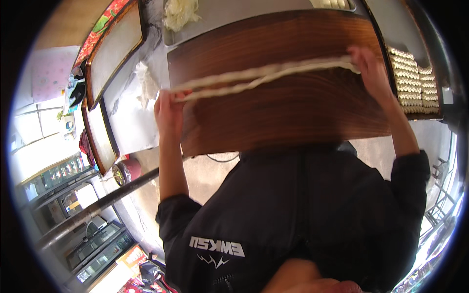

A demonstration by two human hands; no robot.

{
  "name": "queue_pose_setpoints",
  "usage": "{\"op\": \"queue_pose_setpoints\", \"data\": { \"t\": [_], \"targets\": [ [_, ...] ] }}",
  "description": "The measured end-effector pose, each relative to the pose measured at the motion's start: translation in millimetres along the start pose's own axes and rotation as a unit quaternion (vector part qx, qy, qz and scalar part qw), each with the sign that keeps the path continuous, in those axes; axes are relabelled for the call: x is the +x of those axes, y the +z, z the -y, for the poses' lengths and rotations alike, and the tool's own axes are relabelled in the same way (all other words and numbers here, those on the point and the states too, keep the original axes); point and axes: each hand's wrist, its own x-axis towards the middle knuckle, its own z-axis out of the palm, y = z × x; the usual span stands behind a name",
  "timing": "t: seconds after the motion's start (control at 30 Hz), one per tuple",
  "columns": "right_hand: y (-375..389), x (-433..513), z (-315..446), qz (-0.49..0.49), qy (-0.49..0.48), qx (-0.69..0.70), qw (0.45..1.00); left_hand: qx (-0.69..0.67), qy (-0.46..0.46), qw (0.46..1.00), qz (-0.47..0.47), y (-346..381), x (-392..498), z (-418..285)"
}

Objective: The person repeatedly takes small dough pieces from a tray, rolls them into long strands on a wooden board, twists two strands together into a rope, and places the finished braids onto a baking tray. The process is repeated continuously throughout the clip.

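A long rope of pale dough point(256, 79), its two strands crossing near the middle, stretches between my hands over a dark wooden board point(278, 113). My left hand point(170, 115) grips one end at the board's left edge. At the far right of the board, my right hand point(368, 69) has the other end at its fingers; motion blur hides the exact hold. The strands look slightly blurred, and I cannot tell whether they touch the wood.
Rows of twisted dough pieces point(409, 82) lie in a dark-rimmed tray point(408, 23) on the right. Beyond the board is a metal tray point(249, 14) with a crumpled translucent heap point(180, 14). A crumpled white plastic bag point(146, 84) and a dark-edged tray point(115, 51) are left.
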Motion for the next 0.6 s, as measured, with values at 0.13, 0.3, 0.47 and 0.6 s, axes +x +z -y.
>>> {"op": "queue_pose_setpoints", "data": {
  "t": [0.13,0.3,0.47,0.6],
  "targets": [
    [9.4,7.6,-13.7,-0.07,-0.18,-0.017,0.981,0.044,-0.084,0.991,0.095,5.3,5.5,-10.7],
    [-5.7,-18.5,10.3,0.042,-0.067,0.006,0.997,0.3,0.082,0.949,0.041,30.5,0.4,-18.8],
    [10.2,19.6,14.9,-0.114,-0.08,-0.104,0.985,-0.128,-0.078,0.981,0.125,24.1,-2.1,-2.3],
    [17.0,-16.0,16.7,-0.031,-0.155,-0.201,0.967,-0.157,-0.027,0.981,-0.114,-59.4,15.6,-25.2]
  ]
}}
